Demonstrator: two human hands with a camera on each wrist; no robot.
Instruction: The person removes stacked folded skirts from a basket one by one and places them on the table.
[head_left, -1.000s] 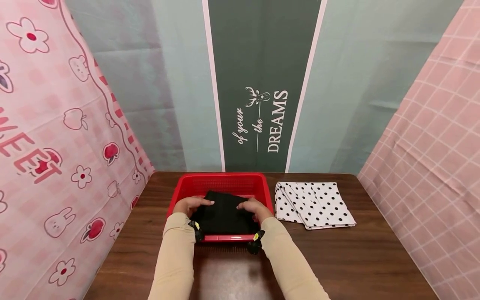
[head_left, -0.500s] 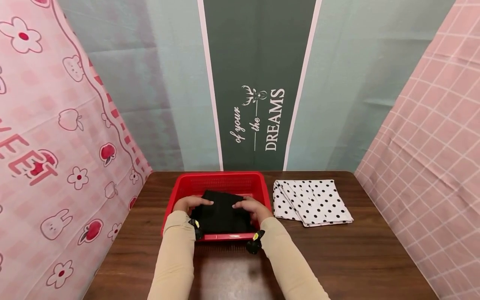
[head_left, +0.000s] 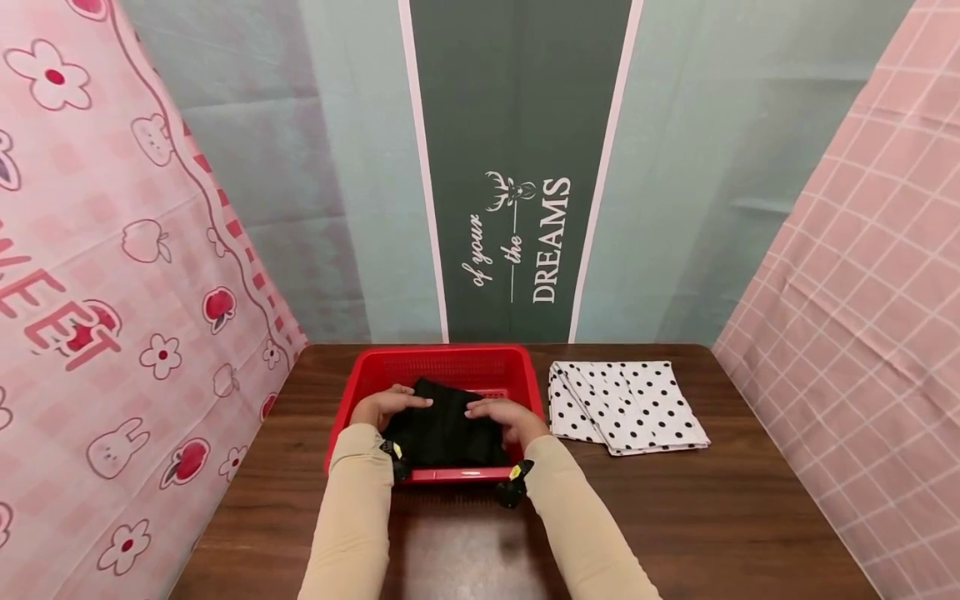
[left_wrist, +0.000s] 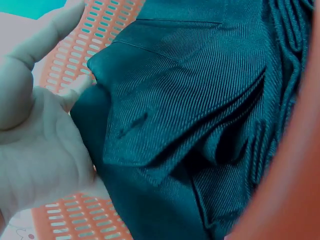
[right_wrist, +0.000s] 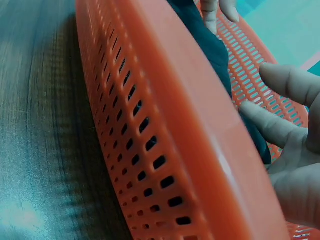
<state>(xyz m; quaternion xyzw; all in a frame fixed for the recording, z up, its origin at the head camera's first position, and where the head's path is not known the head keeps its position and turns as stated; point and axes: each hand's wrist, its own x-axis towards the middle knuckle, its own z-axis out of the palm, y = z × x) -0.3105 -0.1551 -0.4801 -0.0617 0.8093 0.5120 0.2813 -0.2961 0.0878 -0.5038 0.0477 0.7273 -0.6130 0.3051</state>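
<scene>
A folded black garment [head_left: 450, 425] of diagonal-weave fabric lies in a red plastic basket [head_left: 420, 357]. Its stacked layers and a small slit show in the left wrist view. At the garment's left side is my left hand [head_left: 386, 408], thumb apart from the fingers, palm showing beside the fabric [left_wrist: 165, 100]. On the opposite side my right hand [head_left: 513, 417] has its fingers extended toward the cloth; in the right wrist view this hand [right_wrist: 295, 135] is spread just inside the basket's near wall [right_wrist: 195, 110]. Part of the garment is hidden behind that wall.
A folded white cloth with black dots [head_left: 630, 408] lies on the brown wooden table [head_left: 720, 517], right of the basket. Printed hangings stand at the back [head_left: 360, 208] and both sides. Dark wrist cameras sit close to the basket's front rim.
The garment's top has gone from flat to more rumpled, and it sits slightly lower in the basket. The left hand's fingers have spread; both hands stay at its sides.
</scene>
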